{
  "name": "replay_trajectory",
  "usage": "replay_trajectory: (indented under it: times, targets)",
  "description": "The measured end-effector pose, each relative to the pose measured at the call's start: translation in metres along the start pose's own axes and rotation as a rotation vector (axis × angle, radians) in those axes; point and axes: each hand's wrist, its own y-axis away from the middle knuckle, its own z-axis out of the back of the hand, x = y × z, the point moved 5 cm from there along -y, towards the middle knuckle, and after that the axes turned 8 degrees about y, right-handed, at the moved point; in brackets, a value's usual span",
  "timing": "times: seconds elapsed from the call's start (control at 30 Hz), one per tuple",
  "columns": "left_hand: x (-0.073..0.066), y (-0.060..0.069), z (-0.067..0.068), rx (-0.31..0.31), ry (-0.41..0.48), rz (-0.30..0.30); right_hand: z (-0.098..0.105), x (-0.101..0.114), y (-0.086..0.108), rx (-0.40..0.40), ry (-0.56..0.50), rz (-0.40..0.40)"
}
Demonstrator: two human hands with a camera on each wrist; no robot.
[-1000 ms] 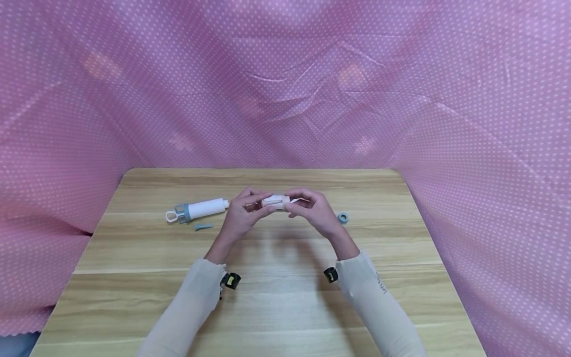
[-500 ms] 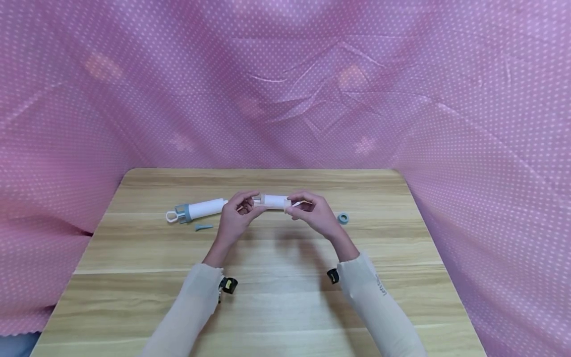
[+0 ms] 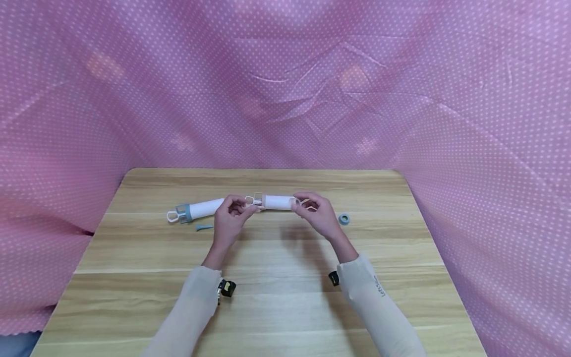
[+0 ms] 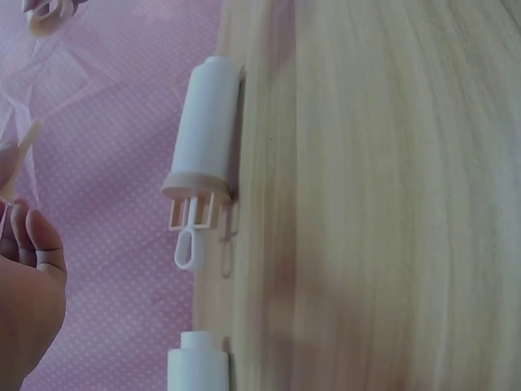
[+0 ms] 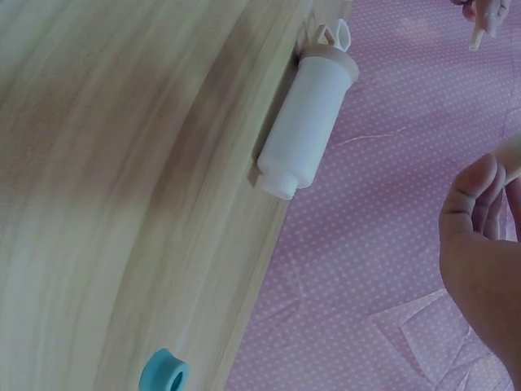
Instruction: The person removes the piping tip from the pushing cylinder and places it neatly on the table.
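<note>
My left hand (image 3: 228,218) pinches a slim beige nozzle (image 4: 26,151) between thumb and fingers. Between the fingertips of my right hand (image 3: 317,214) is a beige ring-shaped cap (image 4: 50,18). The two pieces are apart, with a gap between the hands. Behind them a white syringe-like tube (image 5: 305,122) with a beige collar (image 4: 195,185) and a white loop handle (image 4: 189,248) lies on its side on the table. In the head view the hands partly cover its ends.
To the left lies a second white tube (image 3: 206,208) with a blue-grey collar (image 3: 184,213). A small blue-grey nozzle (image 3: 204,227) is in front of it. A blue-grey ring cap (image 3: 344,219) sits right of my right hand. Pink dotted cloth (image 3: 285,124) hangs behind the table.
My left hand has moved left with the beige nozzle, away from the ring cap. My right hand has shifted slightly right. More of the white tube behind them now shows.
</note>
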Motion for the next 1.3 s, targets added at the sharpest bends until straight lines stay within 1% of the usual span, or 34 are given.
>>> replay_trajectory:
  times: [0.13,0.23,0.43,0.47,0.53,0.57,0.6,0.77,0.8,0.87,1.0,1.1,1.3]
  targets:
    - [0.004,0.0,0.005,-0.045,-0.006,-0.001,0.003,0.013,0.006,-0.032,0.034,0.01]
    - [0.003,0.001,0.007,-0.06,-0.022,-0.001,0.005,0.012,0.006,-0.041,0.051,0.011]
    - [-0.023,0.006,0.005,-0.074,-0.073,-0.019,0.009,0.006,0.006,-0.062,0.055,0.009]
    - [-0.027,0.007,0.006,-0.076,-0.077,-0.015,0.009,0.004,0.006,-0.065,0.05,0.006]
    - [-0.027,0.007,0.007,-0.079,-0.073,0.0,0.01,0.002,0.005,-0.069,0.041,-0.002]
    - [-0.025,0.006,0.007,-0.083,-0.071,0.007,0.01,0.001,0.005,-0.07,0.038,-0.009]
    - [-0.021,0.006,0.009,-0.089,-0.067,0.013,0.01,0.0,0.005,-0.071,0.036,-0.014]
    - [0.011,0.002,0.016,-0.112,-0.052,0.008,0.011,-0.007,0.004,-0.08,0.023,-0.026]
    - [0.014,0.001,0.016,-0.112,-0.052,0.012,0.011,-0.008,0.004,-0.082,0.017,-0.027]
    - [0.011,0.002,0.015,-0.103,-0.056,0.022,0.012,-0.009,0.004,-0.091,0.006,-0.027]
    - [0.013,0.003,0.016,-0.107,-0.06,0.053,0.012,-0.012,0.004,-0.105,-0.001,-0.022]
    - [0.024,0.003,0.019,-0.124,-0.057,0.048,0.012,-0.015,0.004,-0.115,0.0,-0.023]
    - [0.028,0.005,0.021,-0.153,-0.063,0.051,0.015,-0.023,0.004,-0.167,0.013,-0.039]
